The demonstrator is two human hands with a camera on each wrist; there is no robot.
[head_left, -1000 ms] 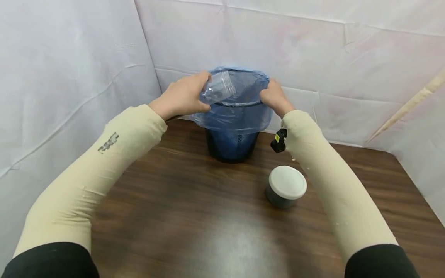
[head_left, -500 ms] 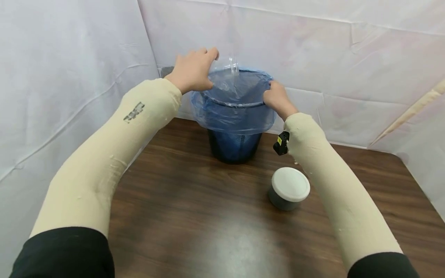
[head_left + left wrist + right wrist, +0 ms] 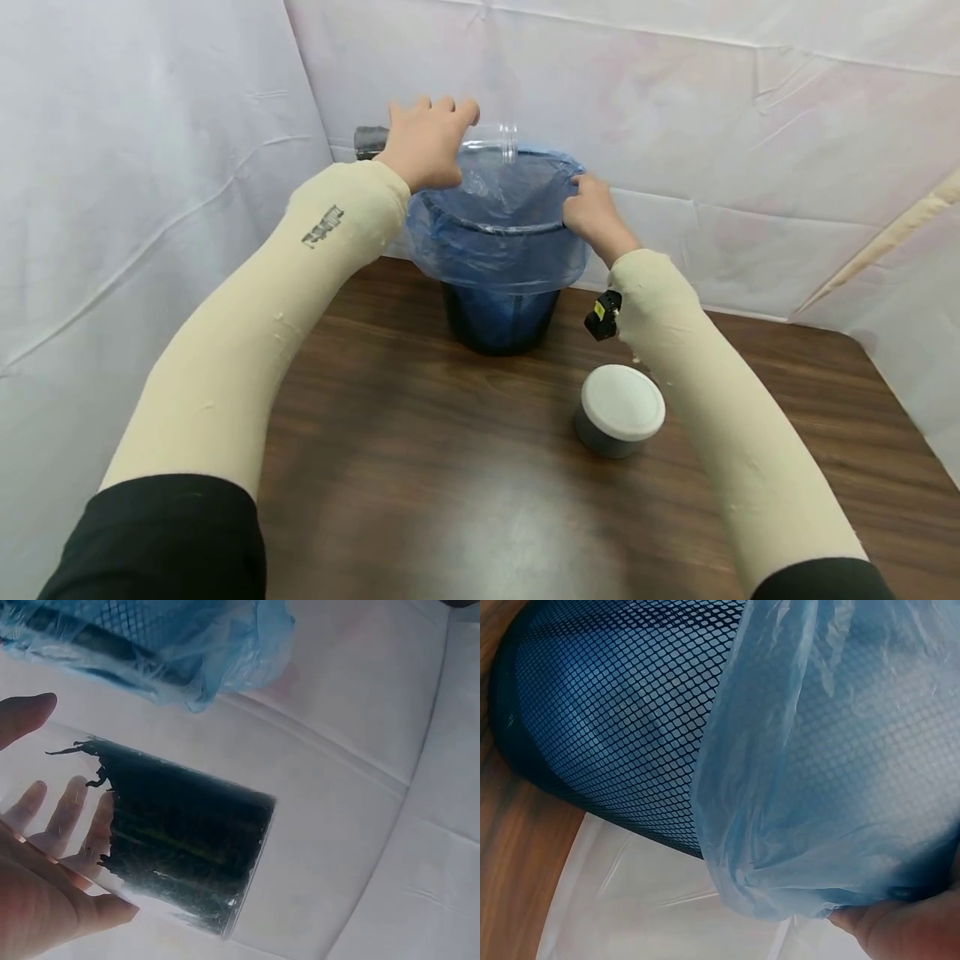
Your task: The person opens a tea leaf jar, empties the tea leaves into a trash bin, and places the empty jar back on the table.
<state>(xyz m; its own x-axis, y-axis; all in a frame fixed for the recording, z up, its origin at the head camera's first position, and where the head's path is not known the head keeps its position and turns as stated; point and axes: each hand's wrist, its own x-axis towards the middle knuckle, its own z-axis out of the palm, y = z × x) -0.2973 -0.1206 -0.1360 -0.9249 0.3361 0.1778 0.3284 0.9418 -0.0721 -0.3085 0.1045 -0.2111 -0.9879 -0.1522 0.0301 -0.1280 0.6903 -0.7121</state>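
My left hand [image 3: 427, 146] grips a clear plastic jar [image 3: 491, 140], which lies nearly level above the left side of the bin, its ridged mouth end pointing right. In the left wrist view, dark shredded contents [image 3: 191, 832], like dry leaves, fill the jar's far end, and my fingers show through the clear wall. A black mesh wastebasket [image 3: 501, 323] stands upright below, lined with a thin blue plastic bag [image 3: 498, 262] folded over its rim. At the rim's right side my right hand [image 3: 597, 217] grips the bag's edge; the right wrist view shows the thumb against the film.
A round dark tub with a white lid [image 3: 623, 402] stands on the brown wooden table [image 3: 420, 467], in front of the wastebasket and left of my right forearm. White cloth walls [image 3: 675, 108] close off the back and sides.
My left hand has risen with the jar, which has gone from tilted down into the bag to nearly level. My right hand keeps its place at the rim.
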